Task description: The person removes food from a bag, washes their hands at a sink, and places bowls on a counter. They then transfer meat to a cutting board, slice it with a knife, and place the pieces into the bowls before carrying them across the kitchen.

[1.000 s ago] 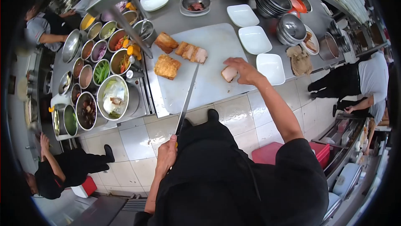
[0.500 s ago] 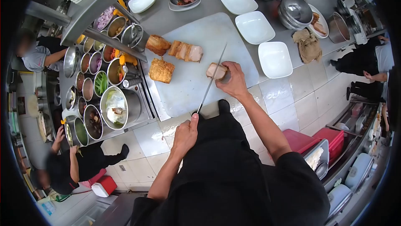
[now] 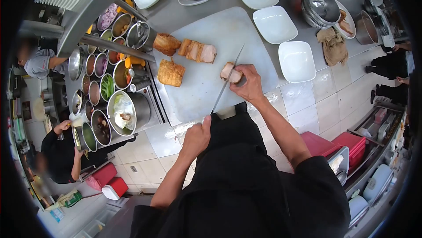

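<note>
On the near right part of the white cutting board [image 3: 198, 99], we get the meat piece [image 3: 236, 77], pale cut face showing, under the knife [image 3: 220, 96]. Right hand [image 3: 249, 83] is grasping it, thumb and fingers pinching the right end, clear of the blade. Left hand [image 3: 195, 140] is clenched round the knife handle, mostly hidden in the fist; blade slants up across the meat. Can't tell how deep it sits.

Handling, our read: piece is light, firm but with some give, probably greasy, so likely to skid. We'd take it by the sides, fingertips tucked in. Knife looks long, thin, a bit springy; hold at the handle only.

Further out, to the left on the board: cut slices [image 3: 198, 52] lying close together, which we'd expect to part easily if lifted by one end; then upper chunk [image 3: 166, 44] and lower chunk [image 3: 170, 73], browned, crust likely brittle, so we'd hold them low on the sides. Right of the board: square white dish [image 3: 297, 62], smooth, breakable, best taken by the rim. Crumpled brown cloth [image 3: 332, 48] past it, soft.

Writing: we find no brand or label on knife, board or dish. Blue-and-white patch [image 3: 57, 214] at far lower left might carry print; too small for us to read.
</note>
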Action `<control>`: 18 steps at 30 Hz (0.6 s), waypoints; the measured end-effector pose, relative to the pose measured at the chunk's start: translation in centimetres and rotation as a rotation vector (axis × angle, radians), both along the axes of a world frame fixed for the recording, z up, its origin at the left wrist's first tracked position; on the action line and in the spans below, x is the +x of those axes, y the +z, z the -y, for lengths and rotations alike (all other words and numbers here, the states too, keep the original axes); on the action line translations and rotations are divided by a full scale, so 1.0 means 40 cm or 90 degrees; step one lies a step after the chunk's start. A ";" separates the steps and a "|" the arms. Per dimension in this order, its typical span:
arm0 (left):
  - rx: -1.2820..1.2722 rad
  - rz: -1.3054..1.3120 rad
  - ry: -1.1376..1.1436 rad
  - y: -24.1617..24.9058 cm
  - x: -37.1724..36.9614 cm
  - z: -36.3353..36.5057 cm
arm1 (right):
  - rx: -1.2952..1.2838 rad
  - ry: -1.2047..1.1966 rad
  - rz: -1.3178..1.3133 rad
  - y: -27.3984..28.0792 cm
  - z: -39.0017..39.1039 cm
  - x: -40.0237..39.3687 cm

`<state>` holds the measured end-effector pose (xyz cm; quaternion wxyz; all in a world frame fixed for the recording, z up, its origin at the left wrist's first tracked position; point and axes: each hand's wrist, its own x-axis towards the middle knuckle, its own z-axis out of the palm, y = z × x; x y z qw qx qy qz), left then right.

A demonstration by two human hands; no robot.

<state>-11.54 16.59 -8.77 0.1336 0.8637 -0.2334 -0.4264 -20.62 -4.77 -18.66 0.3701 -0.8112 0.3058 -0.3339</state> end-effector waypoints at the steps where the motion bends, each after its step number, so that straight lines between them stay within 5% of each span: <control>1: -0.019 0.011 -0.007 -0.016 0.005 0.022 | 0.000 -0.003 0.002 0.000 0.001 0.001; 12: -0.014 0.017 -0.010 -0.055 -0.001 0.019 | 0.004 -0.024 -0.019 0.005 -0.008 0.000; 18: -0.037 0.003 0.022 0.025 0.018 0.008 | 0.032 -0.047 0.018 0.032 -0.009 -0.022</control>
